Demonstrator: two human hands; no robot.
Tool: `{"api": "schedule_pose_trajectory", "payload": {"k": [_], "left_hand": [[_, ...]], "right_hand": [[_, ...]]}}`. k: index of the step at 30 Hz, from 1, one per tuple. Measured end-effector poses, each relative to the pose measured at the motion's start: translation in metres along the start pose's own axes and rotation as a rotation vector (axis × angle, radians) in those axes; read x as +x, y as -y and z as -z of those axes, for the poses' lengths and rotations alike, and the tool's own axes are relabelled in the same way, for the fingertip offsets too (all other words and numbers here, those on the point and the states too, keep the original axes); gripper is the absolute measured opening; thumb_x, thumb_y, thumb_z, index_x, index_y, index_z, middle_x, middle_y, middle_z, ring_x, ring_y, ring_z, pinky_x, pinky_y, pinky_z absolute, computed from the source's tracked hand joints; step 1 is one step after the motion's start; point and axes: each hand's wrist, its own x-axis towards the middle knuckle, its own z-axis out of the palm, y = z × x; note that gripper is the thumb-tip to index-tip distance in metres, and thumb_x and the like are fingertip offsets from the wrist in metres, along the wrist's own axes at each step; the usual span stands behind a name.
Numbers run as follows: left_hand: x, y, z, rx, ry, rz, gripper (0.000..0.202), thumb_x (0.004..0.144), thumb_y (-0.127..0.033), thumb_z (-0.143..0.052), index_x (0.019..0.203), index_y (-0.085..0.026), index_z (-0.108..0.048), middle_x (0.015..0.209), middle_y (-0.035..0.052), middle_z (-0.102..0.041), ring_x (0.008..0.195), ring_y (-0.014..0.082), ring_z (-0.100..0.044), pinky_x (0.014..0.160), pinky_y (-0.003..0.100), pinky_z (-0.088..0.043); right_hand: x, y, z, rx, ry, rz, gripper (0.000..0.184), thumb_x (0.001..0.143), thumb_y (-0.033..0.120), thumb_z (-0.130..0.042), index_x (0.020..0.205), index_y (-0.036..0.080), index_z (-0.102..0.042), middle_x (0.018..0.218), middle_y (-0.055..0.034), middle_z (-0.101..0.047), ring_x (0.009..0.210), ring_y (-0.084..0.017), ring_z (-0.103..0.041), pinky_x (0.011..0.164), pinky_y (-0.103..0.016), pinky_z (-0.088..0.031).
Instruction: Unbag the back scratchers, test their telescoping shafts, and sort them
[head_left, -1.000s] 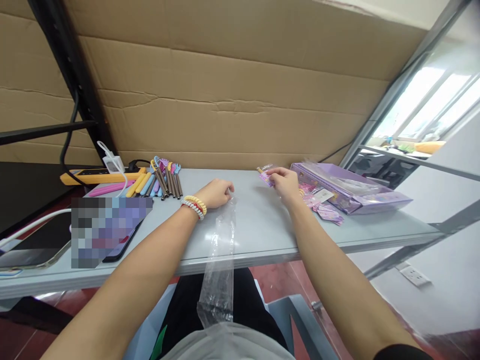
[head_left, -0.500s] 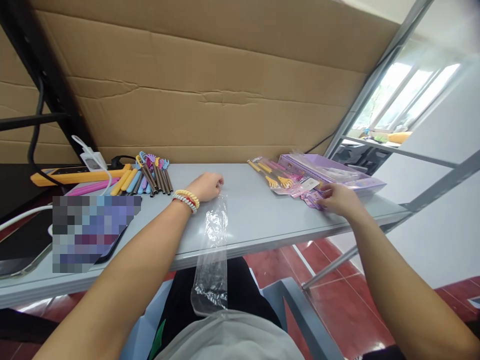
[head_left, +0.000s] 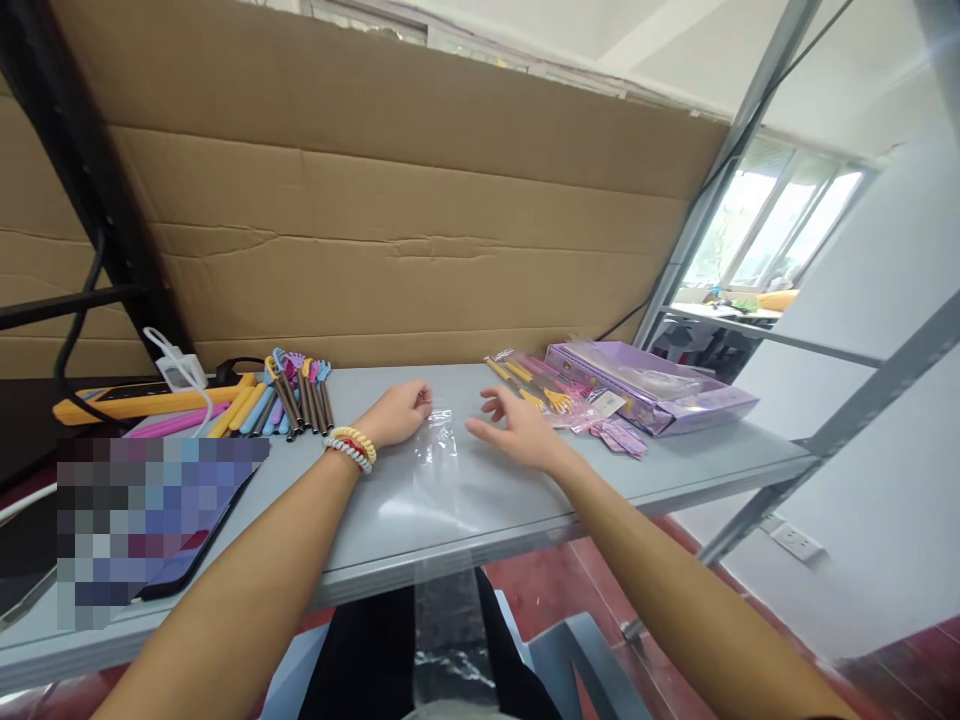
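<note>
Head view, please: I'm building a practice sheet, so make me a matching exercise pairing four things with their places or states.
1. Clear bag
2. Purple box
3. Left hand
4. Right hand

A. Thumb and fingers parted
B. Bracelets at its wrist
C. Hangs over the front edge of the table
D. Near the table's right end

Pairs: 1-C, 2-D, 3-B, 4-A

the grey worktop [head_left: 517, 505] carries a yellow power strip [head_left: 142, 402] at the back left, a pink rod [head_left: 176, 424] and a phone [head_left: 184, 565] in front of it, then a cluster of colourful sticks [head_left: 304, 400]. a clear plastic bag [head_left: 436, 445] runs over the front edge. rightward lie wrapped yellow-ended sticks [head_left: 556, 398], small purple cards [head_left: 621, 438] and a purple box [head_left: 667, 405].
</note>
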Motion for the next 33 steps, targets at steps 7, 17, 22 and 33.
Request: {"api": "schedule_pose_trajectory", "payload": {"k": [7, 17, 22, 33], "left_hand": [[0.002, 0.002, 0.009, -0.416, -0.125, 0.139, 0.014, 0.074, -0.016, -0.052, 0.086, -0.019, -0.046, 0.057, -0.0053, -0.055, 0.050, 0.0098, -0.051, 0.053, 0.023, -0.041], [0.001, 0.003, 0.010, -0.314, -0.097, 0.156, 0.013, 0.074, -0.024, -0.055, 0.074, -0.014, -0.063, 0.056, -0.0002, -0.059, 0.054, 0.0100, -0.052, 0.051, 0.022, -0.041], [0.003, 0.011, 0.014, -0.156, -0.360, 0.311, 0.009, 0.073, -0.018, -0.053, 0.072, -0.017, -0.062, 0.065, 0.0024, -0.065, 0.066, 0.0145, -0.060, 0.065, 0.025, -0.046], [0.005, 0.035, 0.036, -0.321, -0.864, 0.532, 0.021, 0.081, -0.022, -0.043, 0.096, -0.016, -0.058, 0.096, 0.0088, -0.066, 0.066, 0.0141, -0.063, 0.061, 0.027, -0.050]], "right_hand": [[0.034, 0.016, -0.034, 0.590, 0.371, -0.159, 0.044, 0.065, 0.028, -0.070, 0.101, 0.016, -0.048, 0.056, 0.0035, -0.059, 0.050, -0.010, -0.051, 0.051, -0.023, -0.036], [0.022, -0.004, -0.032, 0.597, 0.368, -0.115, 0.048, 0.065, 0.030, -0.069, 0.106, 0.018, -0.046, 0.058, 0.0050, -0.059, 0.048, -0.009, -0.048, 0.046, -0.020, -0.032], [0.019, 0.001, -0.022, 0.723, 0.495, -0.083, 0.053, 0.061, 0.028, -0.071, 0.105, 0.022, -0.043, 0.080, 0.0003, -0.066, 0.052, -0.009, -0.054, 0.045, -0.019, -0.031], [0.017, -0.006, -0.017, -0.082, 0.245, 0.068, 0.031, 0.068, 0.032, -0.064, 0.097, 0.019, -0.064, 0.089, -0.0053, -0.062, 0.072, -0.016, -0.055, 0.067, -0.029, -0.041]]}}
